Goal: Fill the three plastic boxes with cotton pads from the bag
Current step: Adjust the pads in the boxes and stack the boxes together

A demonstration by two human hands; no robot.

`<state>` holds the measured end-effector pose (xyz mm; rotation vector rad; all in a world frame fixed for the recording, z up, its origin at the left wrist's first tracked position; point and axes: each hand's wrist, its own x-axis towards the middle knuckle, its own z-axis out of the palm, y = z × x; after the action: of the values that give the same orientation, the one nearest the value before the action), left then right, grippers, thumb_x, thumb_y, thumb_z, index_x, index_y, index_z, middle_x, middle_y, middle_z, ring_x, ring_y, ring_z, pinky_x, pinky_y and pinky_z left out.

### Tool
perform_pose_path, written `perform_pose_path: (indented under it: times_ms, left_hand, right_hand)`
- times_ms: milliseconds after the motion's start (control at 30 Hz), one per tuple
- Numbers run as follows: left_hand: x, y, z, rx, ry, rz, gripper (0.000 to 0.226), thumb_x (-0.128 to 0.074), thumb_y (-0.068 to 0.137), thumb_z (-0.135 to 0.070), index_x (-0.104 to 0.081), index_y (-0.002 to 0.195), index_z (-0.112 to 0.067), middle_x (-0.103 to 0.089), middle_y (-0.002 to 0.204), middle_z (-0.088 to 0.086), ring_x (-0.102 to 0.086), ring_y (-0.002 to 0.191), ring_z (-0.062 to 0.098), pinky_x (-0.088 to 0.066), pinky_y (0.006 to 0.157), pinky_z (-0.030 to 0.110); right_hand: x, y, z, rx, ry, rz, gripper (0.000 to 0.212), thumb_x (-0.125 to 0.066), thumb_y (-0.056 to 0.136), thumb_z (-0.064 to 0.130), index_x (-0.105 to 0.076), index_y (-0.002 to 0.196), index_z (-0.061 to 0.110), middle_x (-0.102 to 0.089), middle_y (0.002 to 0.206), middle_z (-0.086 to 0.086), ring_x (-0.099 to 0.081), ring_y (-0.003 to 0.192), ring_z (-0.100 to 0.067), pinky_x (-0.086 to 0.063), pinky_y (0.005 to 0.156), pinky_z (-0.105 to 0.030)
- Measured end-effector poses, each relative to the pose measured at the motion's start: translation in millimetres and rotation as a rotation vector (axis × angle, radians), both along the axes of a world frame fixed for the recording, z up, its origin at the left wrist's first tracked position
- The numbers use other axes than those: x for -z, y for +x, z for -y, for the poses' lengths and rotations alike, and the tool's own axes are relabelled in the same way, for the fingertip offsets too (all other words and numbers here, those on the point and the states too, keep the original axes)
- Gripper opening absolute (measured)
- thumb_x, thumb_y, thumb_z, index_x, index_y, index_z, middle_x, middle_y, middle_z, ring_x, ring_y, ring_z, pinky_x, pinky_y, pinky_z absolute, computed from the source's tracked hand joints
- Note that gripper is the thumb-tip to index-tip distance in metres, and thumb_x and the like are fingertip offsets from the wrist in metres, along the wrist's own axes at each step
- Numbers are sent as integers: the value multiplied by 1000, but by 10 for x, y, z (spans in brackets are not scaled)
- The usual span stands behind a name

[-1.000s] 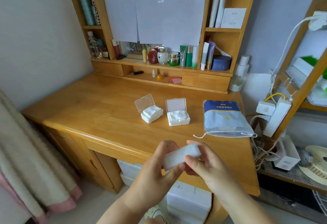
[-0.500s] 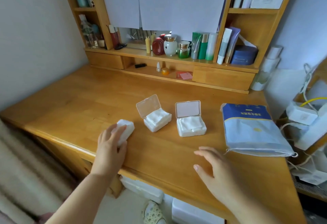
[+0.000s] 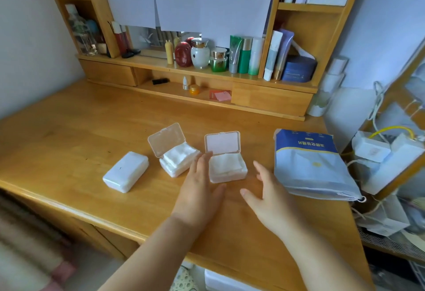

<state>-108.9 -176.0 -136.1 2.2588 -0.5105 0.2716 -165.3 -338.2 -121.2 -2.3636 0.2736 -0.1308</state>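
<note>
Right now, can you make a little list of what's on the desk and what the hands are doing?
closed box: left, lid shut
middle box: lid up, pads inside
right box: lid up, pads inside
bag: lying flat, far right
left hand: open, fingertips at right box
right hand: open, beside right box, holding nothing

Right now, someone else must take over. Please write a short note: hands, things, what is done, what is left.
Left hand open, fingers beside the right box. Right hand open, holding nothing.
Three boxes in a row on the desk: left box closed, middle box and right box open, pads in both. Bag lies right of them.
Left: close the two open lids.
</note>
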Motion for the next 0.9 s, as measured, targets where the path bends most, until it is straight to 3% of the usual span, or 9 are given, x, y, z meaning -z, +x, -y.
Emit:
perform_pose_path:
  times_ms: [67,167,267,400,600,667,767,900]
  left_hand:
    - [31,77,83,-26,-28,-82,75,-68,81,-18,-24,142,-18,-39,144,4,-42,128,14,-31,92,8]
    - [54,135,123,-20,-39,-98,74,-68,81,-17,-22,139,-20,-48,135,6,-54,117,17,-44,87,20]
    - [35,96,83,-15,-70,-91,71,-73,78,-20,-27,133,-23,-51,128,4,-57,107,15,-50,80,21]
    - [-174,-227,-17,119,-310,-205,71,-81,70,-32,-34,122,-39,-58,117,-10,-58,106,0,-52,84,20]
    - [-653,-913,-168,359,-490,-345,69,-82,65,-37,-40,119,-44,-67,104,-4,-67,96,15,-52,79,23]
    - [-813,-1162,-178,283,-426,-241,73,-79,63,-48,-38,124,-47,-61,110,-7,-62,106,12,-50,85,23]
    - [-1095,-1477,-183,272,-202,187,72,-71,73,-52,-42,134,-28,-42,134,-7,-42,129,10,-36,101,17]
    - [-1406,-1843,-144,460,-116,406,44,-71,79,-35,-59,119,-19,-57,123,-5,-52,120,10,-39,103,27]
  right_hand:
    - [-5,108,0,-8,50,-48,75,-59,89,36,-14,148,36,-37,148,6,-39,133,-12,-32,101,-25]
    - [5,199,-33,-36,98,-56,75,-60,89,31,-14,148,36,-38,148,7,-38,134,-12,-32,105,-27]
    - [5,132,-57,-24,119,-1,74,-64,86,28,-22,147,35,-44,144,8,-40,132,-10,-34,107,-28]
    - [-114,-208,-21,-18,207,200,62,-73,77,24,-42,127,44,-51,128,18,-49,119,-1,-40,100,-24]
    - [-565,-900,66,-213,713,201,63,-78,75,17,-50,126,41,-64,118,8,-64,103,-7,-50,80,-18]
    - [-717,-1129,54,-223,741,232,62,-77,74,19,-50,127,37,-67,114,6,-65,103,-9,-49,80,-16]
    - [-945,-1444,28,-221,782,278,64,-78,74,14,-48,128,28,-68,111,6,-65,102,-9,-48,77,-13]
    - [-1207,-1807,-7,-278,839,298,62,-75,74,7,-48,128,21,-70,106,1,-68,94,-10,-49,73,-13]
